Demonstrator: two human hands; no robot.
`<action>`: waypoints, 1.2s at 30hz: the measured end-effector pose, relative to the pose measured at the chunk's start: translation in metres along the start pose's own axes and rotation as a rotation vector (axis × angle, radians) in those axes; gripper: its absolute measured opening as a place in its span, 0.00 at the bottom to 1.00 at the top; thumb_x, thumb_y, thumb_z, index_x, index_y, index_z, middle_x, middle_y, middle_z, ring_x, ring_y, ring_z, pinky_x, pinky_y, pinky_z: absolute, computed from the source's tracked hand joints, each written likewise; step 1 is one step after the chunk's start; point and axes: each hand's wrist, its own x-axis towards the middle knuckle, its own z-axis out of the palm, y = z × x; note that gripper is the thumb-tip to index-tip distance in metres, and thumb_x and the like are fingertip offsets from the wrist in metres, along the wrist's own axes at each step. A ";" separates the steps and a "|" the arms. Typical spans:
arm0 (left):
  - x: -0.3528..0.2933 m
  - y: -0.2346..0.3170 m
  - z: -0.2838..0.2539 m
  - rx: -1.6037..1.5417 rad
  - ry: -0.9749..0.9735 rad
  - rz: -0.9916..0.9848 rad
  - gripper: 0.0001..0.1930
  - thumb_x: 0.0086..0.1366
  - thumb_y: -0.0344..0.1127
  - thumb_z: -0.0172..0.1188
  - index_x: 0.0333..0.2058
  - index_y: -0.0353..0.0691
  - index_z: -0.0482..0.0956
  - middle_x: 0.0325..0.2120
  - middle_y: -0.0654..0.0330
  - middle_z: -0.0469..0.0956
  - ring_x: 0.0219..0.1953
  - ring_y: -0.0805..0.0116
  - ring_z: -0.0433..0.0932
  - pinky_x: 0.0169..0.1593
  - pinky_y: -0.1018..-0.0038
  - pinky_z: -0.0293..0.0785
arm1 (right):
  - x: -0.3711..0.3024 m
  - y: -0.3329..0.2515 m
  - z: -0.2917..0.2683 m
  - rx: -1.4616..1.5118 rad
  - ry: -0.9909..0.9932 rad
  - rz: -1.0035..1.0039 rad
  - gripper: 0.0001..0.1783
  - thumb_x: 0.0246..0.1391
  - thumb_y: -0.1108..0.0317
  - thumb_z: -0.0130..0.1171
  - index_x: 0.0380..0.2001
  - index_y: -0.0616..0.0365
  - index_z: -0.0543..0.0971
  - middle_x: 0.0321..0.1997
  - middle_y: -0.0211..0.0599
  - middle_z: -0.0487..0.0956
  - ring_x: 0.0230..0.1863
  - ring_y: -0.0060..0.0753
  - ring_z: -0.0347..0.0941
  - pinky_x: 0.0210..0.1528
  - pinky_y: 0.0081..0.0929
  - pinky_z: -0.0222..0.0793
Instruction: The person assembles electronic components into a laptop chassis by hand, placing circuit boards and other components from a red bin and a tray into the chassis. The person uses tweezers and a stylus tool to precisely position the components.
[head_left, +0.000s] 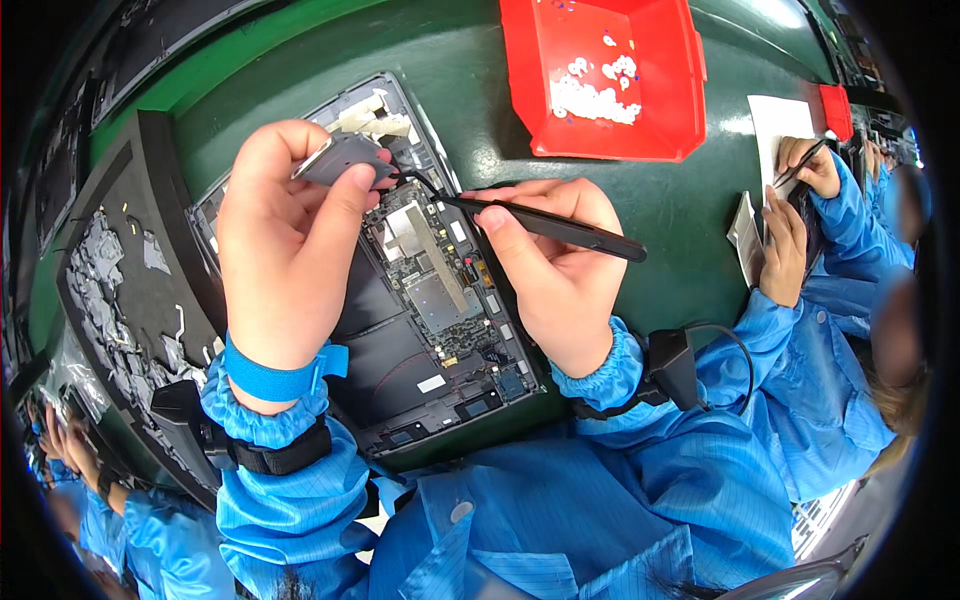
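Observation:
My left hand (285,250) pinches a small flat dark-grey piece (347,160) between thumb and fingers, above the upper part of an opened laptop-like device (370,365). My right hand (565,275) grips black tweezers (575,232) like a pen. Their curved tip reaches to the right edge of the grey piece; whether it touches cannot be made out. Beneath both hands lies the device's bare circuit board (440,290), with a tan strip running across it. Crumpled whitish tape (375,118) sits at the device's far end, partly behind my left fingers.
A red bin (610,140) with many small white round pieces stands beyond my right hand on the green table (450,60). To the left, a black foam tray (150,290) holds loose grey pieces. Co-workers in blue sleeves (790,370) work at right and lower left.

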 end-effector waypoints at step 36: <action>0.003 -0.006 0.002 0.319 0.176 0.123 0.09 0.55 0.22 0.57 0.34 0.34 0.67 0.24 0.61 0.72 0.26 0.79 0.71 0.27 0.82 0.69 | -0.002 0.014 0.002 -0.183 0.018 -0.178 0.08 0.42 0.81 0.60 0.22 0.64 0.69 0.28 0.43 0.76 0.31 0.28 0.74 0.34 0.22 0.68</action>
